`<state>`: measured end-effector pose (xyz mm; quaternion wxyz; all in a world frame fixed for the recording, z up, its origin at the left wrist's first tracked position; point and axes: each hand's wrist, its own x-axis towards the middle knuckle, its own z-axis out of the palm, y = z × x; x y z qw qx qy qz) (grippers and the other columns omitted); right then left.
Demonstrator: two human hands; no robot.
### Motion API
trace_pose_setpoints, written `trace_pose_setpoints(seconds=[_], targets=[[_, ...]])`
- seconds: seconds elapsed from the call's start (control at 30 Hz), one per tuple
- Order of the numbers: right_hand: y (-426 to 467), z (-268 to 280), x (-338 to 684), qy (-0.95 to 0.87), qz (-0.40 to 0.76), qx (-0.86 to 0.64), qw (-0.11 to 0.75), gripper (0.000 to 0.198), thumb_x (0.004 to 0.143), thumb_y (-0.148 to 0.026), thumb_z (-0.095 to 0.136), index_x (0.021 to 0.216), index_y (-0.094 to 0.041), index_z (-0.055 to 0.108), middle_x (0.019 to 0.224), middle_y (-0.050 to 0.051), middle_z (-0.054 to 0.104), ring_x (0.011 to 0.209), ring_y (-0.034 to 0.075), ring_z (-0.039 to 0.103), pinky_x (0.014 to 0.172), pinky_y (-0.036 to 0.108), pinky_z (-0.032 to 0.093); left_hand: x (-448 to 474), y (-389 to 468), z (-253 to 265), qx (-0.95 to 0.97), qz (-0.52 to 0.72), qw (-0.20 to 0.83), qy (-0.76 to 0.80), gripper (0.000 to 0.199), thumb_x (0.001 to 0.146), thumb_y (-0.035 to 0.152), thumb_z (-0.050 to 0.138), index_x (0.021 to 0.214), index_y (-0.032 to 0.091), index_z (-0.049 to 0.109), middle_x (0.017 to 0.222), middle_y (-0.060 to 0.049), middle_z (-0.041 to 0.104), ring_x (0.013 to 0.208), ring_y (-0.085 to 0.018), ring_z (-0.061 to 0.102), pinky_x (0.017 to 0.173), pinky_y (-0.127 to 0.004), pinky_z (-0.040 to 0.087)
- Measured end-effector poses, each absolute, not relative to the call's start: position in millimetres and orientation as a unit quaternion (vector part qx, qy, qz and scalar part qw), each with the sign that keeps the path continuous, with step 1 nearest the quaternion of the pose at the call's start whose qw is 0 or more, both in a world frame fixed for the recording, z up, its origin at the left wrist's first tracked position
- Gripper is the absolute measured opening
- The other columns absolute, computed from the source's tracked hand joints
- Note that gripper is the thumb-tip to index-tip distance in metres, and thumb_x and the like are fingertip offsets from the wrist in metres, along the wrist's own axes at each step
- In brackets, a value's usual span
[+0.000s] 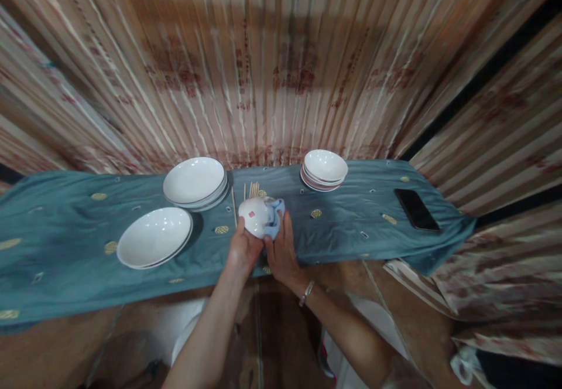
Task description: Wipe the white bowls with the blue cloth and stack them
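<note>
Forearms [211,330] over table edge [153,289], left hand [246,248] gripping bowl [253,215], right hand [283,252] clutching blue cloth [274,219]

Bowl: small, white and glossy [254,220], with a small red mark on its side
Bowl's pose: tipped on its side, rounded outer wall turned toward the viewer
Bowl's place: held in the left hand [246,249]
Cloth: light blue, soft, bunched into folds [274,220]
Cloth's place: against the bowl's right-hand edge, under the fingers of the right hand [283,254]
</note>
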<state>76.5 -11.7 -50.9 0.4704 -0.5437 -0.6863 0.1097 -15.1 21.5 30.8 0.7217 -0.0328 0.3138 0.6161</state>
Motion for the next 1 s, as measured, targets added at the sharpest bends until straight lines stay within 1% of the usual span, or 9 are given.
trace_pose_setpoints(seconds=[0.1,0.17,0.3,0.37,0.47,0.57,0.7,0.87,1.0], targets=[[-15,-42,81,-0.737,0.055,-0.517,0.433,0.064,0.103,-0.031,0.034,0.159,-0.019,0.005,0.167,0.015,0.007,0.154,0.03,0.006,0.12,0.058,0.026,-14,20,34,-0.026,0.61,0.728,0.31,0.053,0.103,0.034,0.029,0.148,0.01,0.043,0.116,-0.015,0.074,0.099,-0.022,0.072,0.102,-0.038,0.048],[-15,-38,84,-0.763,0.032,-0.499,0.41,0.065,0.102,-0.028,0.037,0.159,-0.019,0.007,0.166,0.014,0.01,0.154,0.03,0.004,0.119,0.059,0.027,-15,19,31,-0.018,0.609,0.728,0.314,0.05,0.102,0.032,0.033,0.144,0.011,0.049,0.11,-0.014,0.076,0.09,-0.021,0.074,0.098,-0.036,0.051],[-14,-33,90,-0.797,-0.003,-0.478,0.37,0.064,0.098,-0.026,0.043,0.157,-0.015,0.02,0.163,0.016,0.024,0.154,0.032,0.004,0.118,0.057,0.029,-17,17,21,-0.001,0.607,0.697,0.382,0.035,0.099,0.03,0.045,0.114,0.009,0.069,0.073,-0.007,0.075,0.058,-0.014,0.068,0.076,-0.026,0.056],[-14,-32,92,-0.807,-0.021,-0.475,0.35,0.061,0.097,-0.024,0.045,0.155,-0.014,0.027,0.161,0.015,0.031,0.154,0.032,0.005,0.118,0.056,0.029,-16,16,18,0.017,0.607,0.673,0.423,0.026,0.095,0.03,0.056,0.1,0.01,0.072,0.063,-0.002,0.07,0.052,-0.011,0.064,0.069,-0.022,0.054],[-14,-29,93,-0.816,-0.05,-0.472,0.33,0.057,0.096,-0.023,0.047,0.151,-0.015,0.037,0.158,0.014,0.037,0.153,0.032,0.009,0.118,0.055,0.028,-12,14,19,0.06,0.618,0.658,0.426,0.022,0.09,0.031,0.064,0.096,0.011,0.072,0.08,-0.006,0.075,0.072,-0.014,0.071,0.077,-0.022,0.055],[-14,-24,94,-0.818,-0.075,-0.474,0.318,0.054,0.096,-0.024,0.048,0.149,-0.017,0.042,0.156,0.012,0.04,0.153,0.031,0.013,0.117,0.052,0.027,-4,11,28,0.077,0.617,0.659,0.424,0.029,0.095,0.034,0.053,0.098,0.012,0.072,0.098,-0.01,0.077,0.098,-0.017,0.072,0.093,-0.027,0.053],[-13,-16,96,-0.818,-0.094,-0.479,0.306,0.053,0.097,-0.028,0.049,0.149,-0.019,0.042,0.155,0.011,0.042,0.15,0.031,0.019,0.116,0.05,0.025,3,7,36,0.098,0.608,0.676,0.405,0.043,0.099,0.044,0.041,0.102,0.014,0.072,0.108,-0.01,0.076,0.119,-0.019,0.065,0.108,-0.03,0.045],[-9,0,102,-0.813,-0.087,-0.492,0.298,0.055,0.096,-0.035,0.049,0.149,-0.019,0.042,0.156,0.01,0.041,0.149,0.03,0.022,0.118,0.051,0.019,7,7,25,0.147,0.614,0.682,0.37,0.045,0.095,0.051,0.047,0.11,0.017,0.072,0.128,-0.01,0.069,0.135,-0.02,0.052,0.117,-0.033,0.033],[-3,13,109,-0.792,-0.071,-0.514,0.322,0.054,0.095,-0.033,0.05,0.147,-0.018,0.043,0.156,0.011,0.04,0.149,0.029,0.022,0.119,0.051,0.018,9,9,7,0.227,0.612,0.658,0.376,0.04,0.09,0.048,0.057,0.114,0.019,0.07,0.134,-0.008,0.065,0.137,-0.021,0.048,0.118,-0.034,0.032]])
